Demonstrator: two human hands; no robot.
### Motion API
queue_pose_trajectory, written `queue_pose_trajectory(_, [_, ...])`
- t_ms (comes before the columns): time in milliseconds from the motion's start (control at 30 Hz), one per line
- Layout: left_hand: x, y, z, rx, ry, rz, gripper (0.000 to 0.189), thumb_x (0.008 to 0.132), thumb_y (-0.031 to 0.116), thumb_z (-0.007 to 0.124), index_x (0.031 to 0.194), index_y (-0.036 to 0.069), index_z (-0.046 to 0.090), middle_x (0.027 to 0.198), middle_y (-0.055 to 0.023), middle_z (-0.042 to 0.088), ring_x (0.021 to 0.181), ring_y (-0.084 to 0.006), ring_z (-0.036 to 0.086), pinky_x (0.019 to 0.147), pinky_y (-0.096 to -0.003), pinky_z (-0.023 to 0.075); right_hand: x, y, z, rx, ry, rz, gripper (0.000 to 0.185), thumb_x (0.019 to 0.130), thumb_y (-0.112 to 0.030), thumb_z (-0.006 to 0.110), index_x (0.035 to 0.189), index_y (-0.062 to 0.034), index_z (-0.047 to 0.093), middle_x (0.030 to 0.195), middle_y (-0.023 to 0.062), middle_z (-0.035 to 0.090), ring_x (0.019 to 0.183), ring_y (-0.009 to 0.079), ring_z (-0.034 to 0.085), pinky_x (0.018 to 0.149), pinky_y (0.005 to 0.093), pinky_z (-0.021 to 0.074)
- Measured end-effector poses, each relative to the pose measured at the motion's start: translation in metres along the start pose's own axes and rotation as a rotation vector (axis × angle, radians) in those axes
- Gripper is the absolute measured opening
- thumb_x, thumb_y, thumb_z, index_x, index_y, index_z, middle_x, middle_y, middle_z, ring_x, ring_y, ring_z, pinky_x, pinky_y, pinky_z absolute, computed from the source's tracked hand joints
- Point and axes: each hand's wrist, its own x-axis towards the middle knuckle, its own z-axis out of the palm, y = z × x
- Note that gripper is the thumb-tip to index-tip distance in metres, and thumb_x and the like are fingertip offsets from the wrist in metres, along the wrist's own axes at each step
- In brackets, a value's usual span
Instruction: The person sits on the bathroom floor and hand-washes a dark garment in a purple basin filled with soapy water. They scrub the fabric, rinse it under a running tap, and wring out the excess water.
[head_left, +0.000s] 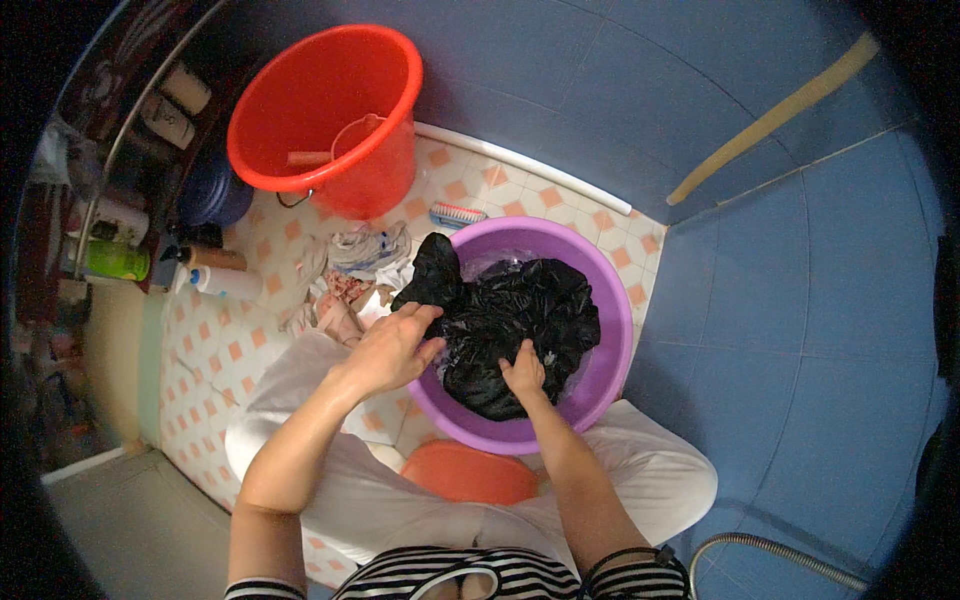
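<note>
A purple plastic basin (616, 330) stands on the floor between my knees. Black wet-looking fabric (525, 300) lies bunched up inside it, with a little water and foam around the edges. One part of the fabric (433, 271) hangs over the basin's left rim. My left hand (397, 346) is at that rim, its thumb apart from the fingers, with the fingertips by the black fabric. Inside the basin, my right hand (526, 373) rests on the fabric with index finger and thumb spread; its other fingers are curled, and any fold under them is hidden.
A large red bucket (375, 180) holding a dipper stands at the back left. A scrub brush (457, 215) lies behind the basin. Crumpled clothes (367, 251) and bottles (225, 283) are at left. A red stool (469, 472) is beneath me; blue tiled walls (720, 300) close the right.
</note>
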Motion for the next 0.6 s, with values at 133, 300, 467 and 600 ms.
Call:
queue_pose_trajectory(133, [0.005,-0.004,0.024,0.100,-0.187,-0.012,0.045,0.074,0.013,0.062,0.114,-0.003,0.049,0.111,-0.0208,0.053,0.102,-0.0350,0.052,0.087,-0.0389,0.0426,-0.067,-0.001,-0.020,0.068,0.067,-0.218,0.038,0.075,-0.035,0.065,0.090,0.0000,0.060,0.090,0.0153,0.064,0.086,0.0360,0.059,0.075,0.0398,0.0456])
queue_pose_trajectory(300, [0.011,0.008,0.080,-0.405,0.000,0.349,0.056,0.064,0.003,0.066,0.116,0.002,0.046,0.107,-0.0162,0.052,0.105,-0.0299,0.049,0.089,-0.0359,0.0409,-0.149,-0.084,-0.151,0.436,0.306,-0.610,0.016,0.078,-0.015,0.065,0.083,0.0003,0.060,0.069,0.0047,0.061,0.064,0.0100,0.053,0.059,0.0248,0.0427])
queue_pose_trajectory(467, [0.028,0.020,0.058,-0.187,0.373,0.305,0.017,0.067,0.002,0.056,0.083,0.004,0.058,0.081,-0.0121,0.055,0.084,-0.0300,0.053,0.078,-0.0355,0.0412,-0.229,-0.099,-0.232,0.755,0.566,-0.878,0.015,0.077,-0.011,0.067,0.082,-0.0002,0.057,0.078,0.0023,0.055,0.068,0.0087,0.049,0.061,0.0226,0.0407])
queue_pose_trajectory(600, [0.030,-0.007,0.082,-0.631,-0.049,-0.038,0.021,0.072,-0.002,0.050,0.089,0.003,0.062,0.082,-0.0107,0.063,0.081,-0.0189,0.061,0.073,-0.0293,0.0472,-0.267,-0.114,-0.276,0.910,0.666,-1.066,0.016,0.083,-0.014,0.062,0.083,-0.0042,0.049,0.074,0.0008,0.047,0.054,0.0050,0.039,0.045,0.0177,0.0307])
